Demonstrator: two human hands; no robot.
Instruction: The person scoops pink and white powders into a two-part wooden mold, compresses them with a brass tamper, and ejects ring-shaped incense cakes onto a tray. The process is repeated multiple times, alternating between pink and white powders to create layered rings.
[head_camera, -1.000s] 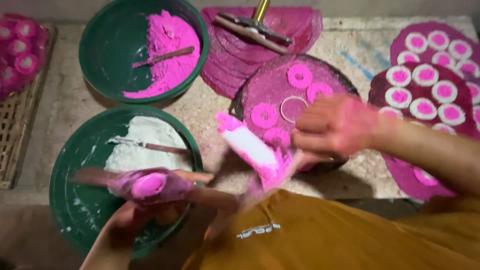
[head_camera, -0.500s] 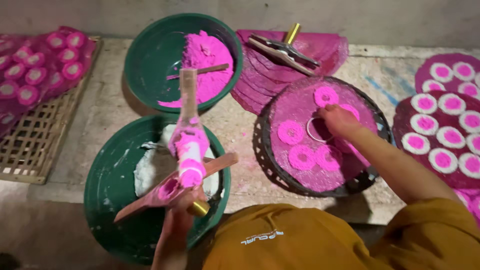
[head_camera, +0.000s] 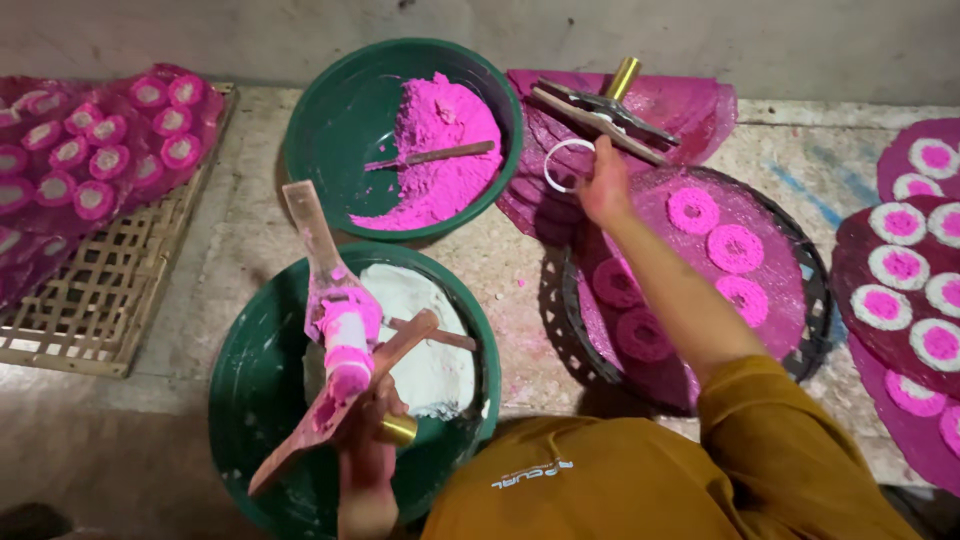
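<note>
While the left hand (head_camera: 368, 455) grips the brass-ended handle of a hinged wooden press (head_camera: 340, 345), fingers closed around it, the tool stands tilted over the nearer green basin (head_camera: 250, 400), its two pink-stained paddles spread apart and a pink lump caught between them. That basin holds a heap of white powder (head_camera: 425, 340) with a small wooden stick lying on it. In the same head view, the right hand (head_camera: 603, 185) reaches forward, fingers pinched on a thin white ring (head_camera: 565, 165), which it holds just above the edge of a stack of pink sheets (head_camera: 640, 130). A second press (head_camera: 600, 105) of metal and wood lies on those sheets, just beyond the ring. Under the right forearm sits a round dark tray (head_camera: 810, 300) lined in pink, carrying several pink ring-shaped discs (head_camera: 735, 248). The farther green basin (head_camera: 320, 140) holds pink powder (head_camera: 435, 150) with a wooden stick (head_camera: 430, 156) resting across it. At left, a woven bamboo rack (head_camera: 110, 300) bears pink sheets with pink-and-white discs (head_camera: 75, 150); more such discs (head_camera: 900, 265) lie at the right edge. An ochre sleeve (head_camera: 780, 440) covers the right upper arm. Everything rests on a pale, powder-dusted floor (head_camera: 240, 240).
</note>
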